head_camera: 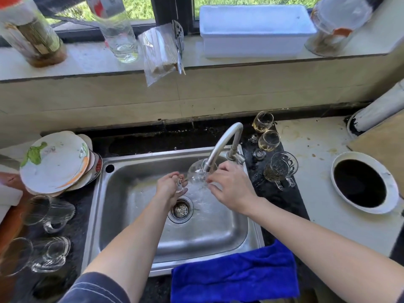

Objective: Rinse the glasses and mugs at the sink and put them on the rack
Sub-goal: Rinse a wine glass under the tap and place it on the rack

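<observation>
A clear stemmed glass [196, 172] lies on its side under the running tap [225, 145], over the steel sink [229, 232]. My left hand [169, 188] grips its stem and foot. My right hand [230, 185] has its fingers at the bowl's rim, in the water stream. Two stemmed glasses [263, 122] [269, 141] with yellowish dregs and a cut-glass mug [281, 169] stand right of the sink. Two clear mugs [50, 212] [43, 253] lie on their sides on the left counter.
A stack of dirty plates [56, 162] sits left of the sink. A blue cloth [236, 274] hangs over the front edge. The right counter has a round hole [360, 182]. Bottles, a jar and a white tub [253, 29] line the windowsill.
</observation>
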